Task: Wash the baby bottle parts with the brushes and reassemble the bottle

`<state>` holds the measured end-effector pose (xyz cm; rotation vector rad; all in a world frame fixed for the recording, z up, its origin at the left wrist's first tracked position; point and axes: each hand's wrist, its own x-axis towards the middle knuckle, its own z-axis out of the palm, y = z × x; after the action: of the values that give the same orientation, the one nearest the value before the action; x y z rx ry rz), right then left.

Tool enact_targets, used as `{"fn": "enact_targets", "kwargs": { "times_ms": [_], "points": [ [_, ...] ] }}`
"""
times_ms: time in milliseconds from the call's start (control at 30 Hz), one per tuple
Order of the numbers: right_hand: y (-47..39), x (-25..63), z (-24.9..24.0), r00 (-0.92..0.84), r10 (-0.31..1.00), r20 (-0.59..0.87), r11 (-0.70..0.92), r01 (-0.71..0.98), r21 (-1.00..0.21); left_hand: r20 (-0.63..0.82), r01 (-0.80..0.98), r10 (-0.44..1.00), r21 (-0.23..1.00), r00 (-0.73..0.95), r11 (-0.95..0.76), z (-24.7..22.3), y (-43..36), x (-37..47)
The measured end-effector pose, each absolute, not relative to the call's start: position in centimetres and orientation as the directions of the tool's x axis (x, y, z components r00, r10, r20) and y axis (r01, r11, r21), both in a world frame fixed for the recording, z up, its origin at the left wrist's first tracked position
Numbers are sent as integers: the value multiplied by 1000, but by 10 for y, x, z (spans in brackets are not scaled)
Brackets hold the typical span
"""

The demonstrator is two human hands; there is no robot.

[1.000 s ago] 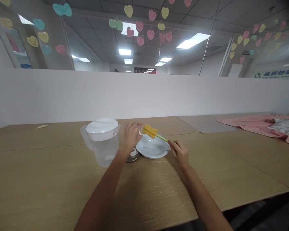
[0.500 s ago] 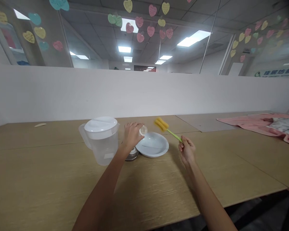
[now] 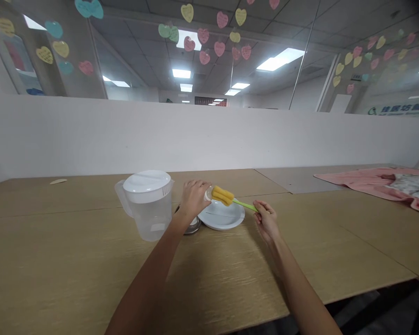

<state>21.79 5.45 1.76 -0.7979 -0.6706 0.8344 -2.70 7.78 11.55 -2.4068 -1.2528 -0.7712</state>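
My left hand [image 3: 193, 200] is wrapped round a small clear bottle [image 3: 207, 193], tipped so its mouth faces right; most of it is hidden in my fingers. My right hand [image 3: 268, 221] pinches the green handle of a sponge bottle brush [image 3: 223, 196]. The brush's yellow sponge head lies at the bottle's mouth; I cannot tell how far inside it is. Both are over a white bowl [image 3: 220, 222] on the table. Beneath my left wrist, a dark round-based object [image 3: 194, 227] is mostly covered.
Left of my hand stands a clear lidded pitcher [image 3: 150, 218]. A pink cloth [image 3: 356, 179] is spread at the far right of the wooden table [image 3: 212, 279]. A flat pale oval piece [image 3: 58, 181] lies at the back left. A white wall [image 3: 209, 135] borders the back.
My right hand has moved left and slightly down, bringing the sponge head from above the bowl's right side to the bottle's mouth. My left hand has barely shifted.
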Motion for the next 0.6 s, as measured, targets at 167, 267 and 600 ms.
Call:
{"fn": "enact_targets", "kwargs": {
  "times_ms": [167,267,600],
  "points": [
    [57,218,16,603,729,324,500,-146,-853,548,801,618,-177,563,-572,114,76,-26],
    [55,216,17,545,724,423,530,-47,-847,545,769,563,-286,621,-572,113,69,-20],
    [56,212,13,413,847,334,436,-180,-882,517,684,506,-236,690,-691,101,57,6]
  ]
}}
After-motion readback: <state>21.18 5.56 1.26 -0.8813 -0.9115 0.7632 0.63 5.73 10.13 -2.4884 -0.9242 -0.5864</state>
